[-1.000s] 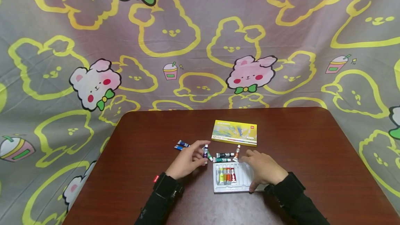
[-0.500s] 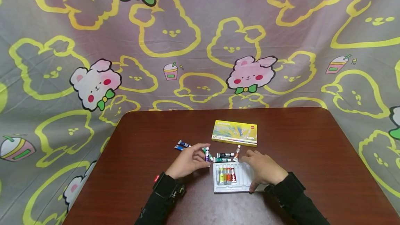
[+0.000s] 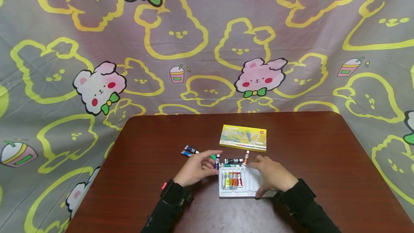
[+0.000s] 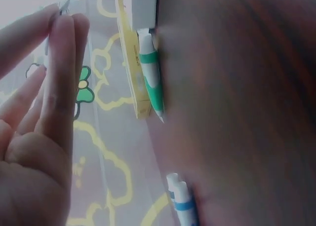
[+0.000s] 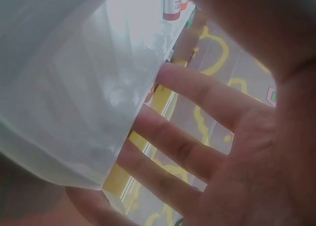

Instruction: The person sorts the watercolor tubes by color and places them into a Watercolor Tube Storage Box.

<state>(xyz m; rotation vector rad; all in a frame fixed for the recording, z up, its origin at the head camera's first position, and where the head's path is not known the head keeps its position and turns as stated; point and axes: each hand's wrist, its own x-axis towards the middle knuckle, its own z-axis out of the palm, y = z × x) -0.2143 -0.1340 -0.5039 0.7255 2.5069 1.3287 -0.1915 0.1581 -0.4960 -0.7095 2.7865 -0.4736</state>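
My left hand [image 3: 194,168] pinches a small purple paint tube [image 3: 217,161] upright between thumb and fingertips, right at the left end of the white plastic tray [image 3: 251,179]. In the left wrist view only a sliver of that tube shows at the fingertips. My right hand [image 3: 275,173] grips the tray's right end, thumb on the near edge and fingers along the far edge; the right wrist view shows the fingers [image 5: 177,142] against the rim. Inside the tray's left half lie several paint tubes, among them a yellow tube [image 3: 227,182] and a red tube [image 3: 239,181].
Behind the tray lie a black tube [image 3: 233,161], a dark green tube [image 3: 230,165] and a brown-orange tube [image 3: 246,157]. A green tube [image 4: 151,70] and two blue tubes [image 4: 182,201] lie near my left hand. Farther back is a yellow box [image 3: 243,137].
The tray has shifted slightly left and away from me, with my right hand still on it. My left hand has moved a little right with the purple tube, which has come closer to the tray.
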